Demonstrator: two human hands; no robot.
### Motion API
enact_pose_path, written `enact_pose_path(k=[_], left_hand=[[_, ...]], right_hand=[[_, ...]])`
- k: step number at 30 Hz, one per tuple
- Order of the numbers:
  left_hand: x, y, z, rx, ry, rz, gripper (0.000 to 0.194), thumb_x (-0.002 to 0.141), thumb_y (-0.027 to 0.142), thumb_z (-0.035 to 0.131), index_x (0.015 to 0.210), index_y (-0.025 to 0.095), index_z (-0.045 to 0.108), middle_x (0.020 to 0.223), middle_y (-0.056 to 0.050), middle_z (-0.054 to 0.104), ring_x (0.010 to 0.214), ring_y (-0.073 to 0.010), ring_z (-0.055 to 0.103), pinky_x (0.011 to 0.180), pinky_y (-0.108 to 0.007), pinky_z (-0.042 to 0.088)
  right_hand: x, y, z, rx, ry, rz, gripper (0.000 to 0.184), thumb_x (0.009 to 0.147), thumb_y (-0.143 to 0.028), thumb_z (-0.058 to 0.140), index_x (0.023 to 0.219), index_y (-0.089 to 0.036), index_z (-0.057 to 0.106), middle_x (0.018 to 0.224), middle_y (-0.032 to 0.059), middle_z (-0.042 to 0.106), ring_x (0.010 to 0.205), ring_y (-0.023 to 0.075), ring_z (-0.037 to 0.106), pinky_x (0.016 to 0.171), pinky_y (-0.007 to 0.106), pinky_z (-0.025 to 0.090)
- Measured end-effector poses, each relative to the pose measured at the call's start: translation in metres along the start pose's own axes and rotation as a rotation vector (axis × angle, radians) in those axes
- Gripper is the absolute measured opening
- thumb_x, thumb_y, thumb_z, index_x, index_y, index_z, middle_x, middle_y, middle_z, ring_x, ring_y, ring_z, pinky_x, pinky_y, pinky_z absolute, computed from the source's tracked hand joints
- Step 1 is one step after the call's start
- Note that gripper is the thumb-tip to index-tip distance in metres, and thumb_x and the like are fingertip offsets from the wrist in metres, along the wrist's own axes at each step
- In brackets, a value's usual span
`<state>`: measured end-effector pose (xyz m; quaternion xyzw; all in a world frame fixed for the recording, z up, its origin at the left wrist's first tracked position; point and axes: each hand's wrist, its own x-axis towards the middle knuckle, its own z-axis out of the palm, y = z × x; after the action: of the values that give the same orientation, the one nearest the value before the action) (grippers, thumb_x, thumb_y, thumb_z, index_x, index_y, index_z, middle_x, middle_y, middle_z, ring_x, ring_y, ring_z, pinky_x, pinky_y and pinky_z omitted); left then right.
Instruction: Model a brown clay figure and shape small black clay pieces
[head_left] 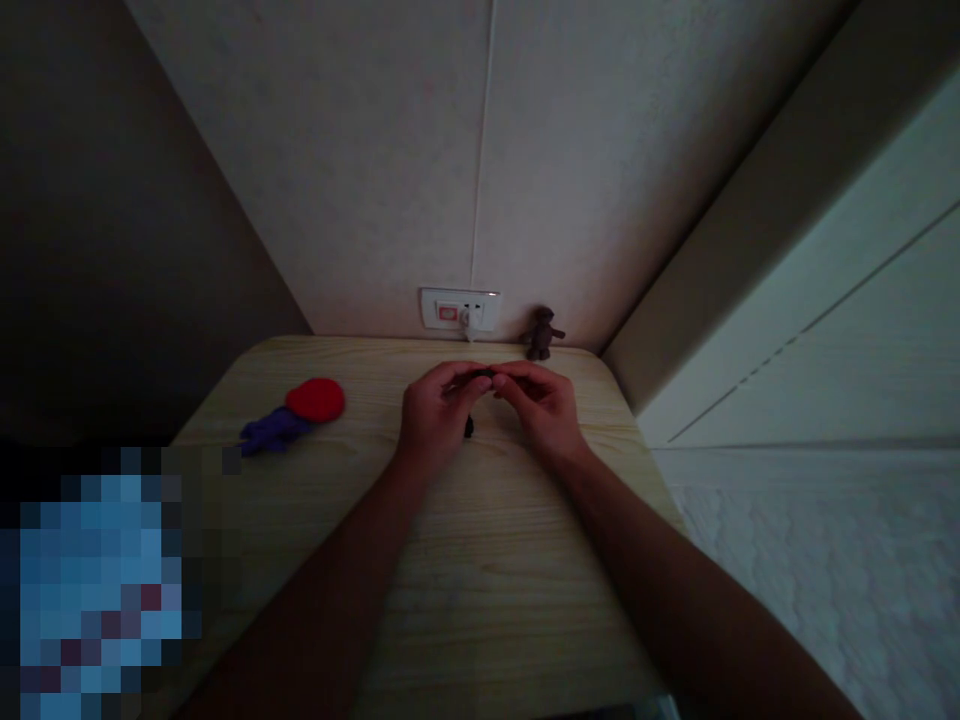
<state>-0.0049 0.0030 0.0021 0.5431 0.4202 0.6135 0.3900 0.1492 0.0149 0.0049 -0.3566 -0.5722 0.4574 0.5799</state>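
Both my hands meet over the far middle of a light wooden table (pixel 480 560). My left hand (pixel 433 410) and my right hand (pixel 541 400) are closed, fingertips pinched together on a small dark object (pixel 480 377) held between them. A short dark piece (pixel 469 427) hangs down from it just above the tabletop. The light is dim, so I cannot make out what the object is.
A red and purple toy (pixel 296 412) lies on the table's left side. A small brown figure (pixel 543 333) stands at the back by the wall, next to a white wall socket (pixel 459 309) with a plug in it. A white cabinet (pixel 825 330) flanks the right.
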Motion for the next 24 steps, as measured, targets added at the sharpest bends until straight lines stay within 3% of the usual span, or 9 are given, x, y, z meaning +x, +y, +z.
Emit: enact_pose_path(k=[4, 8, 12, 17, 24], left_hand=[[0.0007, 0.0005, 0.0021, -0.069, 0.051, -0.051, 0.035, 0.074, 0.040, 0.089, 0.097, 0.016, 0.079, 0.090, -0.007, 0.081, 0.083, -0.0205, 0.078, 0.081, -0.034, 0.064], [0.0012, 0.0031, 0.0044, -0.135, 0.065, -0.057, 0.038, 0.066, 0.036, 0.094, 0.094, 0.016, 0.080, 0.091, -0.007, 0.082, 0.085, -0.0211, 0.079, 0.083, -0.035, 0.065], [0.0015, 0.0031, 0.0033, -0.130, 0.059, -0.044, 0.032, 0.071, 0.036, 0.091, 0.095, 0.016, 0.083, 0.097, -0.009, 0.082, 0.089, -0.0219, 0.078, 0.086, -0.036, 0.064], [0.0008, 0.0018, 0.0003, -0.124, -0.005, -0.029, 0.030, 0.080, 0.038, 0.084, 0.102, 0.019, 0.085, 0.109, -0.010, 0.082, 0.102, -0.0245, 0.077, 0.093, -0.037, 0.062], [0.0006, -0.0001, -0.0005, -0.095, -0.019, -0.028, 0.030, 0.084, 0.041, 0.081, 0.105, 0.019, 0.085, 0.105, -0.010, 0.083, 0.100, -0.0240, 0.076, 0.094, -0.036, 0.059]], right_hand=[[0.0000, -0.0018, 0.0010, 0.003, 0.042, -0.031, 0.024, 0.076, -0.048, 0.090, 0.086, -0.027, 0.082, 0.093, 0.0026, 0.078, 0.087, 0.0181, 0.071, 0.079, 0.033, 0.060], [0.0006, 0.0012, 0.0015, 0.064, 0.082, 0.016, 0.022, 0.075, -0.043, 0.091, 0.087, -0.026, 0.082, 0.087, 0.0008, 0.079, 0.080, 0.0150, 0.070, 0.079, 0.031, 0.059], [0.0006, 0.0026, 0.0016, 0.095, 0.091, 0.053, 0.023, 0.070, -0.041, 0.094, 0.083, -0.025, 0.082, 0.079, -0.0006, 0.078, 0.070, 0.0128, 0.067, 0.073, 0.029, 0.057], [-0.0011, 0.0012, 0.0030, 0.071, 0.091, 0.065, 0.022, 0.067, -0.038, 0.095, 0.077, -0.025, 0.081, 0.081, 0.0004, 0.080, 0.074, 0.0158, 0.071, 0.076, 0.033, 0.060], [-0.0024, 0.0040, 0.0049, 0.063, 0.078, 0.059, 0.025, 0.067, -0.039, 0.095, 0.077, -0.023, 0.078, 0.081, 0.0009, 0.079, 0.076, 0.0162, 0.073, 0.076, 0.033, 0.062]])
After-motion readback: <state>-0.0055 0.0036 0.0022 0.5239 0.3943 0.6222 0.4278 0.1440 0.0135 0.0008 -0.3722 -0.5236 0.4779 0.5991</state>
